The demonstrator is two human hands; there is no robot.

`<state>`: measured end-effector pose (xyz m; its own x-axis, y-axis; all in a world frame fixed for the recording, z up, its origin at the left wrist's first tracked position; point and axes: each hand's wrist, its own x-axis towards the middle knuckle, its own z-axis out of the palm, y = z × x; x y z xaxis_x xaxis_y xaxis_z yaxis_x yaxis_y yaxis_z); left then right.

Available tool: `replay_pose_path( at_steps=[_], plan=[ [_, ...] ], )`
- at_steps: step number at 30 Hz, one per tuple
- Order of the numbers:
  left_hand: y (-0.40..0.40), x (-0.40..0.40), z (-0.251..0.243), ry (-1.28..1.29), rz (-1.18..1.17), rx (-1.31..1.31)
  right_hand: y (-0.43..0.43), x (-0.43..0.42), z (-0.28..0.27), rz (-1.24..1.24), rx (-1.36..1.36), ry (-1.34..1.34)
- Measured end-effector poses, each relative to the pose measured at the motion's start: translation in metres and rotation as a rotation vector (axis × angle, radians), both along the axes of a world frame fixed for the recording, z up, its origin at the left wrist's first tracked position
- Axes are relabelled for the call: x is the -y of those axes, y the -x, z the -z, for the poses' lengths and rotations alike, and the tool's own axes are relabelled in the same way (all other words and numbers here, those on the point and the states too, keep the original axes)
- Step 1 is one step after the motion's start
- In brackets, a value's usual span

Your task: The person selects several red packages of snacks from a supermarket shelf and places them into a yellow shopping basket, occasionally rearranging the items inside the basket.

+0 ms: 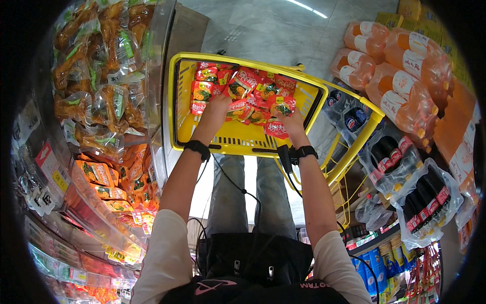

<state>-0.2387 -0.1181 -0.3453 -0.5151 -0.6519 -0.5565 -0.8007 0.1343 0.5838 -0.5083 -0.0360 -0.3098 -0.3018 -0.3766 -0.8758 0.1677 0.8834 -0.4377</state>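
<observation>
Before me stands a yellow plastic shopping basket (pixel 224 146) holding many small red snack packets (pixel 243 83). My left hand (pixel 217 110) reaches into its left part, fingers at the red packets beside it; whether it grips one cannot be told. My right hand (pixel 292 123) is at the right part, its fingers on a red snack packet (pixel 281 104) with a yellow label. Another red packet (pixel 276 128) lies just below that one, beside the hand. Black bands with cables are round both wrists.
Clear bins at left hold vacuum-packed drumsticks (pixel 110 98) and orange snack packets (pixel 97 173). At right are shrink-wrapped orange drink bottles (pixel 408 83), dark cola bottles (pixel 425 201) and a yellow wire rack (pixel 345 197). Grey floor (pixel 265 30) shows beyond the basket.
</observation>
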Motion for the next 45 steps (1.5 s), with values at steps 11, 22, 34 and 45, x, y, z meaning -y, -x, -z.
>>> replay_pose_path(
  at_steps=[11,22,34,45],
  plan=[
    [-0.034,-0.078,0.017,-0.226,-1.732,-0.509,0.015,-0.051,0.054,-0.155,-0.103,0.026],
    [-0.020,-0.039,0.042,0.064,-0.967,0.418,0.021,-0.045,0.049,-0.306,-0.145,0.013],
    [-0.025,-0.012,0.038,-0.116,-0.595,0.665,-0.025,-0.006,0.026,-0.257,0.298,0.022],
    [-0.051,-0.015,0.042,-0.362,-0.893,0.023,-0.090,0.011,0.049,0.006,0.387,-0.064]
  ],
)
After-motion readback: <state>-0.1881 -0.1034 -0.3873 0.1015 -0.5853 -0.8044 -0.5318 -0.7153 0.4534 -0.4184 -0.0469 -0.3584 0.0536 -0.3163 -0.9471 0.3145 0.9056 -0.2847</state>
